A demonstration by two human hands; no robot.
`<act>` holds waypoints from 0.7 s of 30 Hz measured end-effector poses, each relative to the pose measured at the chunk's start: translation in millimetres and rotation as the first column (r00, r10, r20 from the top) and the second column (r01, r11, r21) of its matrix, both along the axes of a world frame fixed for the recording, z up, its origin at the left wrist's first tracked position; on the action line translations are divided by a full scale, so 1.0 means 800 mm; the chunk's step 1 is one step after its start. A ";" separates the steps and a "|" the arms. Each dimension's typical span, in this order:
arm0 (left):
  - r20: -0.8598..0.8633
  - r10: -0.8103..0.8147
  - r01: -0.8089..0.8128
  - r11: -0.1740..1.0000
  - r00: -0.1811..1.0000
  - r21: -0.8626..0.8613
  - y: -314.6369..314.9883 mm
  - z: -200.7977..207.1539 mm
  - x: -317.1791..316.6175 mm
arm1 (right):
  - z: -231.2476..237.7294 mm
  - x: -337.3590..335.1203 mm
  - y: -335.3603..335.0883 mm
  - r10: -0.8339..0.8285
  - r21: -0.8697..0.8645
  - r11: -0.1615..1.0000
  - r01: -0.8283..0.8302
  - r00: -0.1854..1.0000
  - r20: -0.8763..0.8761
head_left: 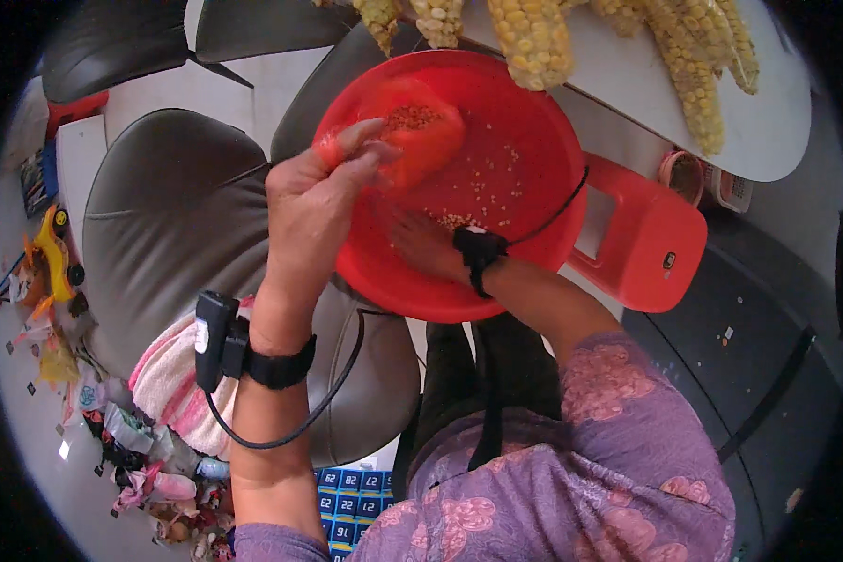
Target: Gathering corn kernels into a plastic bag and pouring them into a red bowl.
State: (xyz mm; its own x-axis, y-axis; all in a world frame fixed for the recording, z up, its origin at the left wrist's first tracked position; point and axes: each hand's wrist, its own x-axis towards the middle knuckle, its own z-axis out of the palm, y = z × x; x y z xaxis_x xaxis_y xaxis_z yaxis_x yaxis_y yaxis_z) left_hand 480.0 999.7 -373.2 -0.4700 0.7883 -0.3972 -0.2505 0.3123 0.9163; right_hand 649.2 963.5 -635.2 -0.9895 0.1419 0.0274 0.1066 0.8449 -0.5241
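Observation:
A large red basin (525, 122) stands in front of me with loose corn kernels (454, 221) scattered over its bottom. My left hand (314, 187) is closed in a pinch on the edge of a translucent red plastic bag (431, 155), which is tilted over the basin and has a heap of small kernels inside. My right hand (421, 245) reaches down into the basin beside the kernels. Its fingers are blurred and dim, so their grip does not show. Both wrists wear black straps with cables.
Several corn cobs (529, 42) hang over the edge of a white table (768, 122) at the far right. A red stool (651, 248) stands right of the basin. Grey chairs (173, 211), a striped towel (183, 375), a yellow toy truck (54, 253) and assorted clutter lie leftward.

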 end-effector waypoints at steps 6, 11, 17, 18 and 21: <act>0.055 0.098 -0.092 0.991 0.994 -0.097 -0.049 0.016 0.019 | 0.028 0.060 0.001 0.051 -0.214 0.976 0.028 0.933 0.357; 0.051 0.128 -0.120 0.983 0.990 -0.137 -0.075 0.014 0.027 | -0.003 0.087 -0.002 0.070 -0.309 0.945 0.107 0.856 0.513; 0.068 0.160 -0.152 0.983 0.985 -0.101 -0.093 0.015 0.029 | 0.053 0.051 0.036 0.466 0.006 0.810 -0.587 0.649 0.601; 0.070 0.153 -0.147 0.985 0.986 -0.094 -0.091 0.017 0.030 | 0.052 0.058 0.047 0.324 -0.022 0.943 -0.332 0.901 0.287; 0.029 0.143 -0.139 0.983 0.989 -0.116 -0.105 0.016 0.028 | 0.159 0.025 0.066 -0.127 -0.742 0.597 0.307 0.949 0.290</act>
